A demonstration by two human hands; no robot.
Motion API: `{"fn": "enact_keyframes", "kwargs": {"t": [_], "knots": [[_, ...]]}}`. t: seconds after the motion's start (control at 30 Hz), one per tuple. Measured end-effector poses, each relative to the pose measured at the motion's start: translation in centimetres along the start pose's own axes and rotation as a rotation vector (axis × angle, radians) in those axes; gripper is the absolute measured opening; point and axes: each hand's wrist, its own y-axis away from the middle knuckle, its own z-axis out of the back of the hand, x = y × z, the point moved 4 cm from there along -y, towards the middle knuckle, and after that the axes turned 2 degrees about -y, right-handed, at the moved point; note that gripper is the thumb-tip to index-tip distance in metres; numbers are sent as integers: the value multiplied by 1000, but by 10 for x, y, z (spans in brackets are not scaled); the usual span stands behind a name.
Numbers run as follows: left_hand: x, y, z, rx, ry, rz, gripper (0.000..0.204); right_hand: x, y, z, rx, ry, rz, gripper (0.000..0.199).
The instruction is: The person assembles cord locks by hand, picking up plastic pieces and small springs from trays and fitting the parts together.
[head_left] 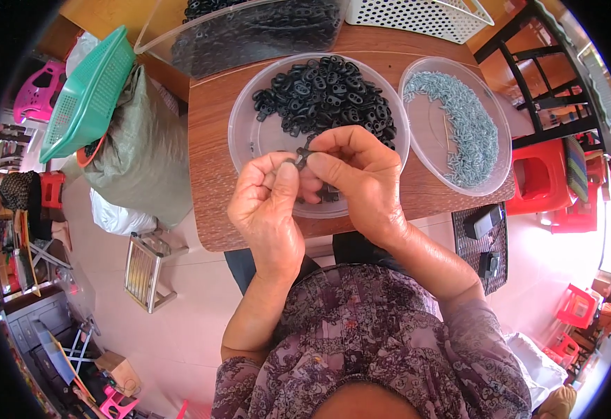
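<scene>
Above the near rim of a round clear tub (234, 133), my left hand (267, 206) and my right hand (364, 178) meet. Between the fingertips of both is a small black plastic part (303, 155), partly covered by the fingers. Both hands are closed in a pinch on it. Many black plastic pieces with holes (333, 91) lie heaped in the tub behind my hands. To the right, a second round clear tub (427, 150) holds small bluish-silver pins (473, 133), spread along its far and right sides.
A large clear bin (256, 42) of black pieces and a white perforated basket (417, 19) stand at the back of the wooden table (211, 174). Left are a green basket (89, 98) on a sack (145, 153) and a small stool (150, 272). Red stools (539, 178) stand right.
</scene>
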Motion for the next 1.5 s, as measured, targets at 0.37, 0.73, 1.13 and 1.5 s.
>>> {"fn": "enact_keyframes", "kwargs": {"t": [0.37, 0.73, 1.13, 1.5], "knots": [[-2, 3, 4, -16, -102, -28, 15, 7, -3, 12, 64, 138, -87, 13], [-5, 8, -2, -59, -205, -7, 16, -2, -10, 16, -23, -152, -302, 14], [-6, 7, -2, -62, -214, 11, 20, -5, -10, 14, 1, -82, -268, 16], [-4, 7, -2, -57, -223, -14, 21, 2, -6, 11, 59, 78, -157, 11]]}}
